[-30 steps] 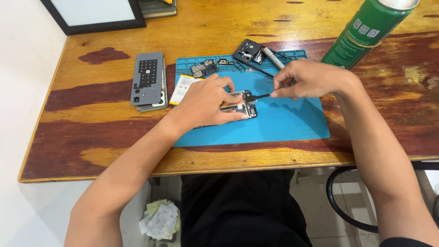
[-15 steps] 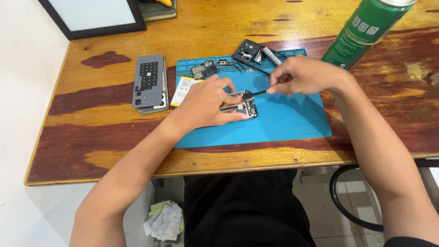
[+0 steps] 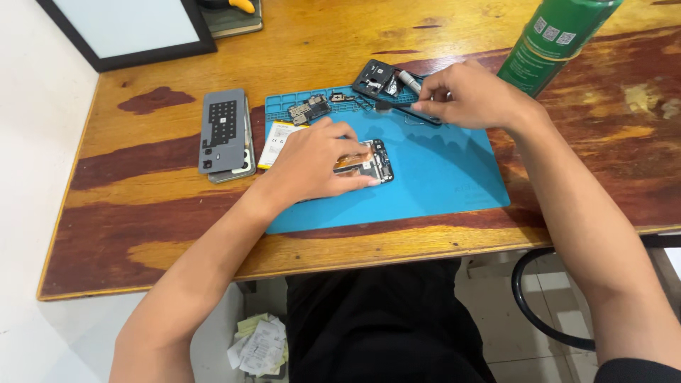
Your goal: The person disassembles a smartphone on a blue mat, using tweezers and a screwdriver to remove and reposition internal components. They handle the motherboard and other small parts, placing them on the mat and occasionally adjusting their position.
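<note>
A: Left hand [image 3: 316, 164] lies flat over the opened phone [image 3: 369, 162] near the middle of the blue mat [image 3: 433, 177], fingers spread and pressing down, more a pin than a closed grasp. Only the phone's right end with bare boards shows.

B: Right hand?

A: Right hand [image 3: 472, 96] is up at the mat's far edge, fingertips pinched on a thin dark tool [image 3: 415, 113], well apart from the phone. Tool tip sits by the black camera frame part [image 3: 374, 76] and a small metal cylinder [image 3: 408, 78].

B: Risks?

A: My guess: fingers resting on exposed circuitry, so a slip or too much pressure could bend a flex or smudge contacts. The palm hides most of the phone, so I cannot tell what lies under it.

B: Loose bits?

A: Small board pieces [image 3: 308, 110] sit in the mat's top tray, near both wrists; a sweep of the forearm could scatter them. The grey back cover [image 3: 223, 131] and the white-yellow battery [image 3: 278, 140] lie just beside the left hand, off or half off the mat, easy to nudge.

B: Anything tall?

A: Green spray can [image 3: 557, 39] stands just beyond the right hand. An elbow lift could tip it onto the wooden table [image 3: 142, 206].
</note>
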